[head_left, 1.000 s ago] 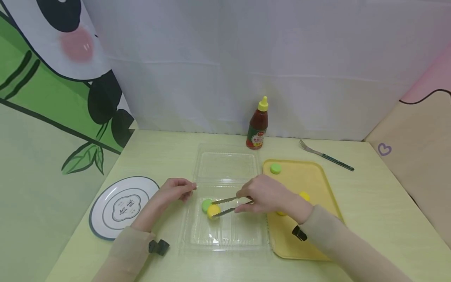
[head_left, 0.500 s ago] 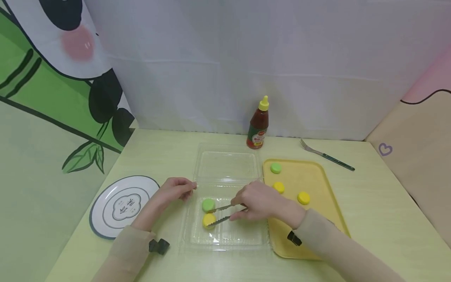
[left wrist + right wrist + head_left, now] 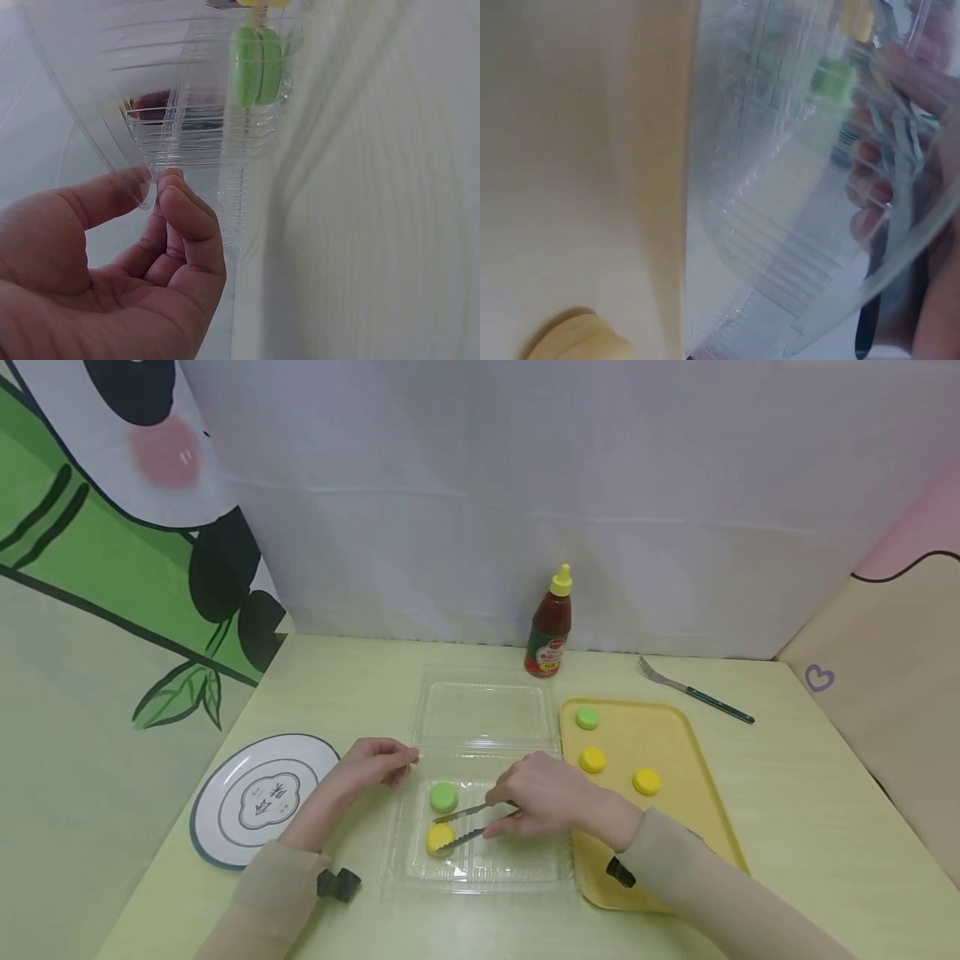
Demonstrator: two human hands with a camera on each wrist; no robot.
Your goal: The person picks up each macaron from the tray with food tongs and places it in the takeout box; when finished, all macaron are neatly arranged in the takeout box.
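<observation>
A clear hinged plastic container lies unfolded mid-table. My left hand pinches its left rim between thumb and fingers, which the left wrist view shows closely. Metal tongs are gripped in my right hand above the container's base. Their tips are spread, one over the edge of a yellow macaron, the other just beyond it. Whether the tips touch it, I cannot tell. Behind it in the same left part of the base sits a green macaron, also seen on edge as a green macaron in the left wrist view.
Right of the container, a yellow tray holds a green macaron and two yellow macarons. A sauce bottle stands behind, a fork lies back right, and a white plate is at the left.
The tongs have moved the yellow macaron toward the front left, away from the green one, and their tips have spread apart. My left hand stays at the rim.
</observation>
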